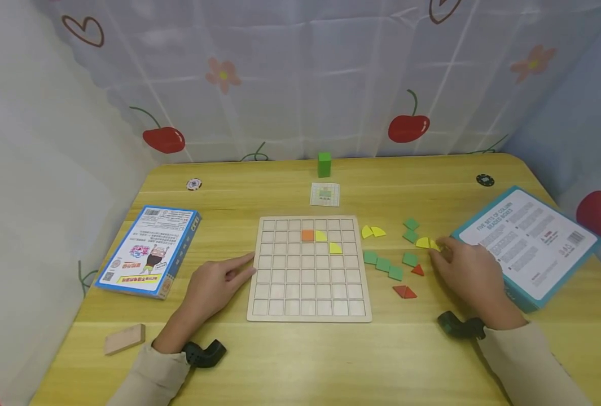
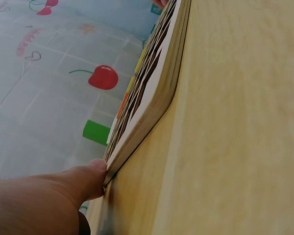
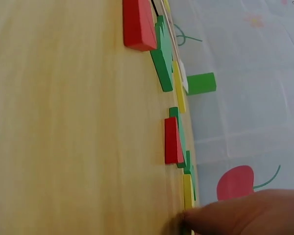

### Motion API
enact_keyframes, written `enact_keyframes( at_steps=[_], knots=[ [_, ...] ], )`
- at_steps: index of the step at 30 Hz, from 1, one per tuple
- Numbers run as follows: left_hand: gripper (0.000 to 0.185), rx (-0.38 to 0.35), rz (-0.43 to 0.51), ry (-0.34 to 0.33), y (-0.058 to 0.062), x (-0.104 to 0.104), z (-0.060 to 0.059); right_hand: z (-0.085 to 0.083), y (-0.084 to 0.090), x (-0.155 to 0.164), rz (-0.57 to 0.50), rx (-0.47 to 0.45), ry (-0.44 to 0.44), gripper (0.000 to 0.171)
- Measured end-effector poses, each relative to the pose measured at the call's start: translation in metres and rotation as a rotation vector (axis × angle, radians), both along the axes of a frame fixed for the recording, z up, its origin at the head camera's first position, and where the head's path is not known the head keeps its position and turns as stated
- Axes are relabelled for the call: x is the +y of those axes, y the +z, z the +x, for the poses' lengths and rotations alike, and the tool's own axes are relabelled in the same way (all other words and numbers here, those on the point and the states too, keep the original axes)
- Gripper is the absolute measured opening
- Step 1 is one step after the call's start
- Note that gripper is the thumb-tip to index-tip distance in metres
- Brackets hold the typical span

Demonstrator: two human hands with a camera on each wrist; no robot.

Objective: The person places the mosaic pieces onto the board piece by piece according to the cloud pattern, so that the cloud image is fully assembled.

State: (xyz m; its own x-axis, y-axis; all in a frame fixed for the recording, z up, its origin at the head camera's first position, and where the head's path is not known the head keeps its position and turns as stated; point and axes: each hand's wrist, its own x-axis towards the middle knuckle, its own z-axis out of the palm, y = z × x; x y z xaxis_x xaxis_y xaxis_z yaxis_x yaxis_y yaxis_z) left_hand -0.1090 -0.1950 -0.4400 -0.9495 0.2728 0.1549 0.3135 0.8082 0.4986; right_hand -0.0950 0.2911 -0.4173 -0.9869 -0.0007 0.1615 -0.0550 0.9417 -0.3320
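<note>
A square wooden grid board [image 1: 308, 317] lies on the table. One orange square tile [image 1: 307, 235] and two yellow quarter-circle tiles [image 1: 335, 248] sit in its cells. My left hand [image 1: 207, 285] rests at the board's left edge, index finger and thumb extended against it; the left wrist view shows the thumb [image 2: 90, 178] at the board's corner. My right hand [image 1: 465, 270] pinches a yellow quarter-circle tile [image 1: 433, 245] right of the board, partly hidden by the fingertips. Another yellow quarter-circle tile [image 1: 422, 242] lies right beside it.
Several green square tiles [image 1: 383, 264], red triangle tiles [image 1: 404, 291] and more yellow quarter-circles [image 1: 377, 231] lie right of the board. Behind it are a pattern card [image 1: 324, 194] and a green block [image 1: 324, 165]. Boxes flank both sides: blue-edged [image 1: 148, 248], teal [image 1: 529, 242]. A wooden block [image 1: 124, 339] lies front left.
</note>
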Motion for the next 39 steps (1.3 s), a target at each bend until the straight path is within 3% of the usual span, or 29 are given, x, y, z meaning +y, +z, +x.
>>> enact_keyframes(
  at_steps=[5, 11, 17, 21, 27, 39],
  knots=[
    [0.038, 0.005, -0.002, 0.0, 0.0, 0.0, 0.0, 0.002, 0.002, -0.001, -0.02, -0.038, 0.0, 0.031],
    [0.038, 0.009, -0.002, 0.001, -0.001, -0.001, 0.001, 0.007, 0.005, -0.006, -0.042, -0.106, 0.06, 0.033],
    [0.038, 0.016, 0.0, -0.006, -0.001, -0.001, 0.0, 0.009, 0.004, -0.003, -0.005, -0.055, 0.166, 0.028],
    [0.038, 0.02, 0.001, -0.006, -0.001, -0.001, 0.0, 0.011, 0.009, 0.003, -0.009, -0.049, 0.148, 0.035],
    [0.038, 0.016, 0.003, -0.003, 0.0, -0.001, 0.0, 0.01, 0.01, 0.001, -0.001, -0.118, 0.138, 0.05],
    [0.038, 0.011, 0.0, -0.004, -0.002, -0.001, 0.0, 0.009, -0.001, -0.005, 0.013, -0.003, 0.157, 0.042]
  ],
)
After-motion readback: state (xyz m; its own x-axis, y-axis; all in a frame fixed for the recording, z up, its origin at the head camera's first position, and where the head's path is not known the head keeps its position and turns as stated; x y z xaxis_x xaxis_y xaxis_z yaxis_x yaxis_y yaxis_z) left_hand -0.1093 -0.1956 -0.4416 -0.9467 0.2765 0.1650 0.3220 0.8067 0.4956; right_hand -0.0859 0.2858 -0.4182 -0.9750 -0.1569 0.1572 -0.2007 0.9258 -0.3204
